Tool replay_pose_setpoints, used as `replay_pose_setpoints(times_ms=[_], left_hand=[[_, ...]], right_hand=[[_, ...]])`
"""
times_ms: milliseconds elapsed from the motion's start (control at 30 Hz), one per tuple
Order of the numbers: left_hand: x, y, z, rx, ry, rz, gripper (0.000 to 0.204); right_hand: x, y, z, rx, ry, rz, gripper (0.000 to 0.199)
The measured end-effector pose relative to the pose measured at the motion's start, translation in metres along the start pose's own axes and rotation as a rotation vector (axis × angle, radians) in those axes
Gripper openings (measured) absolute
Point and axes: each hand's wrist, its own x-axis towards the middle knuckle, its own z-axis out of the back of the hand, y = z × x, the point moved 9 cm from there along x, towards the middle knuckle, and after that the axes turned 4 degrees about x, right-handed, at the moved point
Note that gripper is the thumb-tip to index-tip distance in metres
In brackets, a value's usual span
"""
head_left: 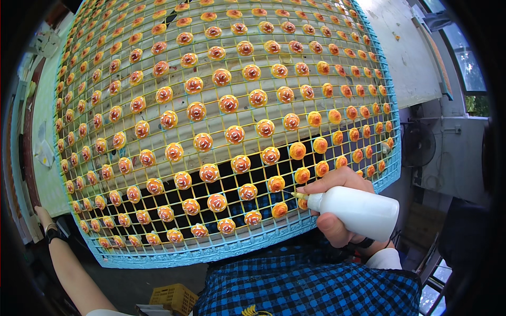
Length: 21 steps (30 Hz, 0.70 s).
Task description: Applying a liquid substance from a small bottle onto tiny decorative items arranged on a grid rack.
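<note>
My right hand is closed around a white squeeze bottle, tilted on its side, its narrow tip pointing left. The tip is close to a plain orange-yellow rosette near the front of a wire grid. Rows of these small domed rosettes sit on the grid. Those on the left and middle, such as one white-marked rosette, carry white strokes; many toward the right have none. My left hand, with a dark wristband, is by the left table edge; its fingers are mostly hidden.
The grid has a light-blue moulded frame and slopes up away from me. Pale tabletops lie beyond it, one of them a right-hand table. A fan stands at right. Below are a yellow crate and my blue checked apron.
</note>
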Motion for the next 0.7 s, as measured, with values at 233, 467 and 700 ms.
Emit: replay_pose_setpoints(times_ms=[233,467,700], left_hand=[[-0.001,-0.005,-0.005,-0.047,0.054,0.033,0.027],[-0.004,-0.013,-0.01,-0.093,0.104,0.065,0.026],[-0.007,-0.023,0.0,-0.158,0.16,0.097,0.026]], right_hand=[[-0.002,-0.007,0.002,0.066,-0.047,-0.055,0.03],[-0.001,-0.008,0.005,0.065,-0.056,-0.086,0.03],[0.0,-0.009,-0.001,0.088,-0.064,-0.091,0.03]])
